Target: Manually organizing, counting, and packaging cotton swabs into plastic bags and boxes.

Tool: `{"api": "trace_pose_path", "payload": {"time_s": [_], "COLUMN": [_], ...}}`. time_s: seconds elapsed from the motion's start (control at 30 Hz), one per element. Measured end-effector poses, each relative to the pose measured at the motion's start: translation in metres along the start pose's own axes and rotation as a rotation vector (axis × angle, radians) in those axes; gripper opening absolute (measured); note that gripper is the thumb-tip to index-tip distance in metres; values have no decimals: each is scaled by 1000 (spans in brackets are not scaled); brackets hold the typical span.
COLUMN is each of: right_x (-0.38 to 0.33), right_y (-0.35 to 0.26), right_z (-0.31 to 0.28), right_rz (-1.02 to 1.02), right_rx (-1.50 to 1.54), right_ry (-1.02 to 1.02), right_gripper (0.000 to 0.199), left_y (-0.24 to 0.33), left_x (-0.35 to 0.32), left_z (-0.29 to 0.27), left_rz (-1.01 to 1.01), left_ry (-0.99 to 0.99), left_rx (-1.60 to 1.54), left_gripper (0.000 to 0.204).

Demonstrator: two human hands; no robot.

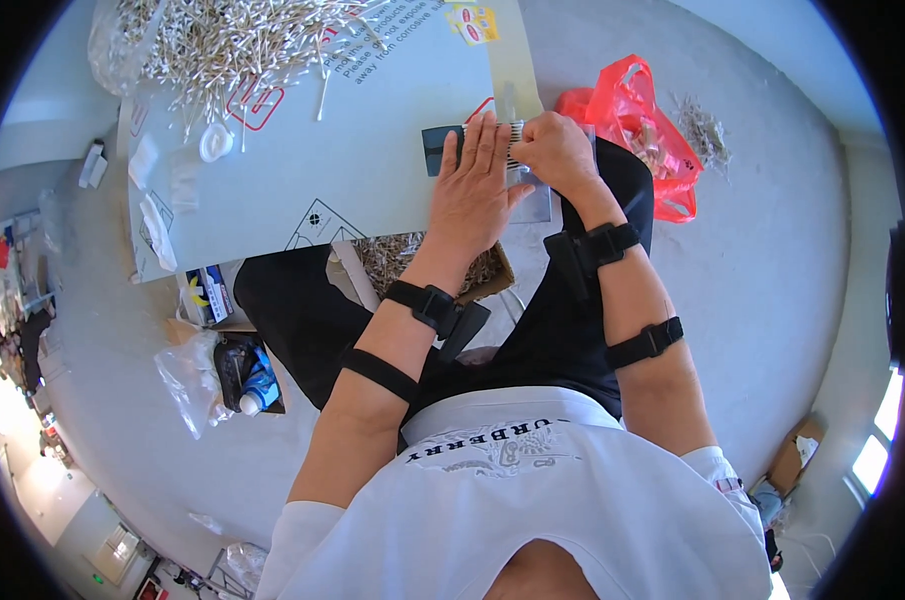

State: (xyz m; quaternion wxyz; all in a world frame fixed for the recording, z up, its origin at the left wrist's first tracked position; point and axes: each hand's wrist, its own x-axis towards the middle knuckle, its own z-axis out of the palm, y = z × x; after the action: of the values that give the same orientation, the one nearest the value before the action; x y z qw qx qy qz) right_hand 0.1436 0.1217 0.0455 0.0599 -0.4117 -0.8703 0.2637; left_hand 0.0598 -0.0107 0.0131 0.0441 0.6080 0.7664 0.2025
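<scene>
My left hand (471,185) lies flat with its fingers stretched over a dark flat piece (435,152) near the right end of the table board. Beside it, my right hand (556,152) is closed, its fingers curled in close to the left fingertips. Between the two hands shows a row of white cotton swabs (517,147), lined up side by side. What the right fingers hold, if anything, is hidden. A greyish flat sheet (539,206) reaches out below the hands. Farther left on the board spreads a big loose heap of cotton swabs (228,65).
The pale board (343,190) lies above my knees. On its left are a small white round container (215,142) and white scraps (158,232). Under it stands a cardboard box (493,275) of swabs. A red plastic bag (676,185) sits to the right.
</scene>
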Motion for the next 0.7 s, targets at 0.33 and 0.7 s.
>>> {"api": "trace_pose_path", "payload": {"time_s": [0.33,0.7], "right_x": [-4,-28], "right_y": [-3,53], "right_z": [-14,30], "right_rz": [21,534], "right_rx": [-82,1407], "right_ry": [-172,178], "right_gripper": [20,26], "left_y": [1,-6], "left_x": [6,33], "left_z": [3,14], "left_rz": [53,-217], "left_ry": [35,450], "left_rx": [-78,-808], "left_gripper": [72,48]}}
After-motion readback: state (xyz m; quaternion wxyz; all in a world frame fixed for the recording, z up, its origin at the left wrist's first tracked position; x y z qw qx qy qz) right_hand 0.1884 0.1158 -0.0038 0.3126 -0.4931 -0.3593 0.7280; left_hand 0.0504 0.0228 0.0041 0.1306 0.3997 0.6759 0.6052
